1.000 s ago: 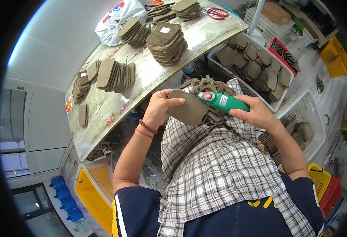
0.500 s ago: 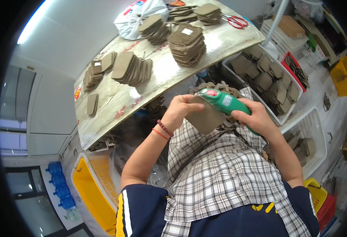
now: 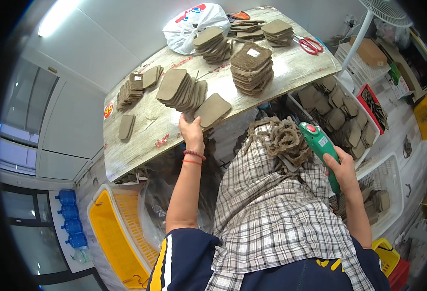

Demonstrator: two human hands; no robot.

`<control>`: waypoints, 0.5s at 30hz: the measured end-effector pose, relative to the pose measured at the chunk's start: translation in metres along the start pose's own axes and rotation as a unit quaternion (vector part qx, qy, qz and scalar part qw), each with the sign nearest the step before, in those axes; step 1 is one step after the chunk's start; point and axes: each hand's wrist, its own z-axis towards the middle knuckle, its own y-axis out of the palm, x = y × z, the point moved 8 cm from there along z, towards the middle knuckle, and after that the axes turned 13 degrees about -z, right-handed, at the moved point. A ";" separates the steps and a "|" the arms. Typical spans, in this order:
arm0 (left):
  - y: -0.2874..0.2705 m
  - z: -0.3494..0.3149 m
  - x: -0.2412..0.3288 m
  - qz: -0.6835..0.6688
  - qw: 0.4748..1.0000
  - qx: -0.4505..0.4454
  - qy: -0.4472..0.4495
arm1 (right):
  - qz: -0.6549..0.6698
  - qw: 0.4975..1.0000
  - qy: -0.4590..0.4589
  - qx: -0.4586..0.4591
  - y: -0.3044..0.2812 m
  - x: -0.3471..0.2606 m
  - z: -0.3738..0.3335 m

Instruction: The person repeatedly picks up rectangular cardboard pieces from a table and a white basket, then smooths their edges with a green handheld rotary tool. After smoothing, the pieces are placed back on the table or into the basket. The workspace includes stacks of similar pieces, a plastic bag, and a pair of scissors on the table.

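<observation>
My left hand [image 3: 191,134] reaches to the table's near edge, its thumb and fingers closed on the lower left edge of a brown felt-like pad [image 3: 215,109] with rounded corners. This pad lies tilted beside a leaning stack of similar pads [image 3: 173,88]. Over my lap on the right, my right hand [image 3: 342,167] is wrapped round a green handheld electric cutter [image 3: 320,140] with a red button. The cutter's head points up and away from me, touching no pad. Curled brown trimmed strips [image 3: 288,140] lie on my checked apron [image 3: 271,208].
More pad stacks stand on the table [image 3: 145,145], including a tall fuzzy-edged one [image 3: 252,72], with red-handled scissors [image 3: 311,46] and a white plastic bag [image 3: 194,31] behind. A white crate of pads [image 3: 368,148] is at right; a yellow basket [image 3: 109,228] stands at left.
My left hand has carried the pad from my lap away from the cutter to the table. My right hand has drawn the cutter right and lower. The view has shifted slightly.
</observation>
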 end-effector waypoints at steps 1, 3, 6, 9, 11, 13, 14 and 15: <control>-0.008 -0.013 0.026 0.135 0.979 0.063 0.142 | -0.001 1.000 0.006 0.007 -0.002 0.005 -0.002; -0.012 -0.020 0.080 0.235 0.914 0.120 0.307 | -0.010 1.000 0.010 0.017 -0.004 0.004 -0.004; 0.012 -0.005 0.143 0.368 0.821 0.122 0.419 | -0.005 1.000 0.014 0.026 -0.004 0.002 -0.005; 0.041 0.042 0.124 0.511 0.801 0.032 0.312 | -0.026 0.999 0.005 0.039 -0.004 0.003 -0.006; 0.056 0.053 0.103 0.577 0.787 -0.031 0.217 | -0.022 0.999 0.011 0.037 -0.002 0.004 -0.003; 0.066 0.049 0.088 0.607 0.761 -0.029 0.226 | -0.022 0.999 0.022 0.041 0.000 0.007 -0.003; 0.068 0.049 0.083 0.622 0.748 -0.028 0.230 | -0.023 0.999 0.022 0.036 0.002 0.007 -0.001; 0.069 0.048 0.081 0.626 0.743 -0.032 0.235 | -0.026 0.999 0.024 0.029 0.003 0.007 0.000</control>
